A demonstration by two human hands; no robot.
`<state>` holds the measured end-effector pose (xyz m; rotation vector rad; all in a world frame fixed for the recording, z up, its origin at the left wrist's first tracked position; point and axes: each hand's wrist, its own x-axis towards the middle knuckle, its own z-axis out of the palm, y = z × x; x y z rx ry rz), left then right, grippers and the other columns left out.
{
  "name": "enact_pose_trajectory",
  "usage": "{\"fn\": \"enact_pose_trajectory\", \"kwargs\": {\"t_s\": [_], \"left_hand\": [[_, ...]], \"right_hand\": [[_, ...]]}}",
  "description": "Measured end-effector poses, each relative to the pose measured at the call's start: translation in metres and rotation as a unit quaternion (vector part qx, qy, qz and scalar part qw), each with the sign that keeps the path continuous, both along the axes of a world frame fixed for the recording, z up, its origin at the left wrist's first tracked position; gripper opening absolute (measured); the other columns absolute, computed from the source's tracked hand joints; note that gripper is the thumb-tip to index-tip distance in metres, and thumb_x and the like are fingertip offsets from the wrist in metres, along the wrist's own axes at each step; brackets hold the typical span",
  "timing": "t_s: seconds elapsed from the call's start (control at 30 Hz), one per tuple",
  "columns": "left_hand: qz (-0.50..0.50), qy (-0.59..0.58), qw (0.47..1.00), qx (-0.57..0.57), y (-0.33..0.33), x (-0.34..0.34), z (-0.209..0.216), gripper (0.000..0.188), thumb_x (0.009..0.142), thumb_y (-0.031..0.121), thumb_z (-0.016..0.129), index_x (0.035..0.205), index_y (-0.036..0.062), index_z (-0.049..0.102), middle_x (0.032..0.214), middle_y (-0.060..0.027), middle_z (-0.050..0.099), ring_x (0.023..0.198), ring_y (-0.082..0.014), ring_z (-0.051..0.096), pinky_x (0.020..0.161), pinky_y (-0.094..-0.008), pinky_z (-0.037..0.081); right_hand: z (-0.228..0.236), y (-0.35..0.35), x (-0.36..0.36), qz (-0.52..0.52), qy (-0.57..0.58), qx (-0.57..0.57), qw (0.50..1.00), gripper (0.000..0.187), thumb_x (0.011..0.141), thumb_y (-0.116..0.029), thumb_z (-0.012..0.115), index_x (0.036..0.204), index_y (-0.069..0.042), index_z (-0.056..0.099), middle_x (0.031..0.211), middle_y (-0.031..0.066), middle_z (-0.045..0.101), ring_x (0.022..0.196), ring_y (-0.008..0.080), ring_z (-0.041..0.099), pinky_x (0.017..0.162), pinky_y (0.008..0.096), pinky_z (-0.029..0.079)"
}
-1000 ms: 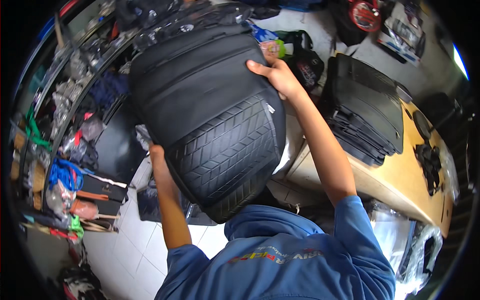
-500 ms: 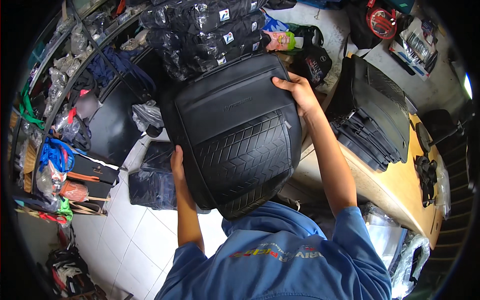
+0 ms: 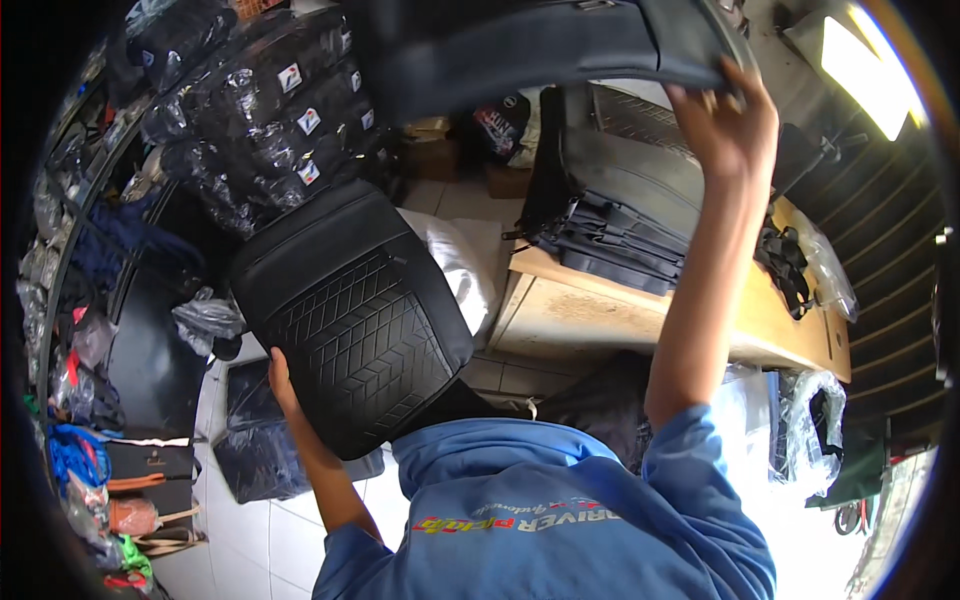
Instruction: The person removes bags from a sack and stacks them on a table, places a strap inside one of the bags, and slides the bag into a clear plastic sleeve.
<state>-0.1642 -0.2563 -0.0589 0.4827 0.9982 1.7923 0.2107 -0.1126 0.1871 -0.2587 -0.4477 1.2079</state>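
My left hand [image 3: 282, 376] grips the left edge of a flat black bag [image 3: 365, 335] with a tread-patterned front panel. Its thumb shows, while the other fingers are hidden behind the bag. The bag is tilted in front of my body. Raised at the upper right, my right hand [image 3: 730, 125] holds the edge of a second black bag [image 3: 530, 50], its fingers curled round the rim. That bag stretches across the top of the view and is partly cut off and blurred. The two bags are apart.
Similar black bags [image 3: 620, 220] are piled on a wooden table [image 3: 590, 320] to the right. Plastic-wrapped black packs [image 3: 270, 120] are stacked at the far left. A crowded rack [image 3: 90, 250] lines the left side, and wrapped bundles [image 3: 255, 455] lie on the tiled floor.
My right hand has moved up and to the right, lifting a black bag away. The tread-patterned bag in my left hand has shifted left and lower. The view has turned rightward.
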Motion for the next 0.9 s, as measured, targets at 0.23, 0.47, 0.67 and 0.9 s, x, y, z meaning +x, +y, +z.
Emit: {"fn": "enact_pose_trajectory", "kwargs": {"t_s": [0.23,0.47,0.67,0.9], "left_hand": [[-0.062,-0.006,0.998,-0.005,0.036,-0.016,-0.027,0.05,0.094,0.044,0.041,0.119,0.0024,0.051,0.111,-0.012,0.058,0.091,-0.0222,0.061,0.079,-0.0361,0.052],[-0.099,-0.03,0.994,-0.034,0.037,0.007,-0.019,0.05,0.093,0.044,0.041,0.119,0.0023,0.051,0.111,-0.0132,0.058,0.092,-0.0245,0.061,0.079,-0.0382,0.052],[-0.134,-0.076,0.985,-0.077,0.03,0.026,-0.009,0.051,0.093,0.044,0.041,0.12,0.0022,0.05,0.111,-0.0142,0.058,0.092,-0.0264,0.061,0.079,-0.0399,0.053],[-0.112,-0.026,0.992,-0.047,0.024,-0.011,-0.05,0.044,0.092,0.036,0.049,0.114,-0.0023,0.052,0.11,-0.0139,0.057,0.095,-0.0229,0.059,0.081,-0.0332,0.05]], "right_hand": [[-0.098,-0.02,0.008,-0.13,0.085,-0.011,0.988,0.022,0.091,-0.01,0.052,0.108,0.003,0.053,0.11,0.0148,0.057,0.104,0.0255,0.055,0.096,0.0423,0.044],[-0.109,-0.023,-0.058,-0.209,0.079,0.049,0.974,0.036,0.091,-0.025,0.057,0.112,0.003,0.051,0.108,0.0111,0.056,0.104,0.019,0.051,0.097,0.0319,0.04],[-0.107,-0.119,-0.08,0.368,-0.073,-0.11,0.92,0.034,0.082,0.001,0.053,0.116,-0.003,0.045,0.103,0.0108,0.057,0.093,0.0222,0.06,0.085,0.0369,0.05],[-0.031,-0.01,0.095,-0.427,-0.684,0.026,0.591,0.028,0.081,-0.021,0.062,0.1,-0.001,0.063,0.084,0.0118,0.069,0.072,0.0208,0.066,0.066,0.0285,0.05]]}}
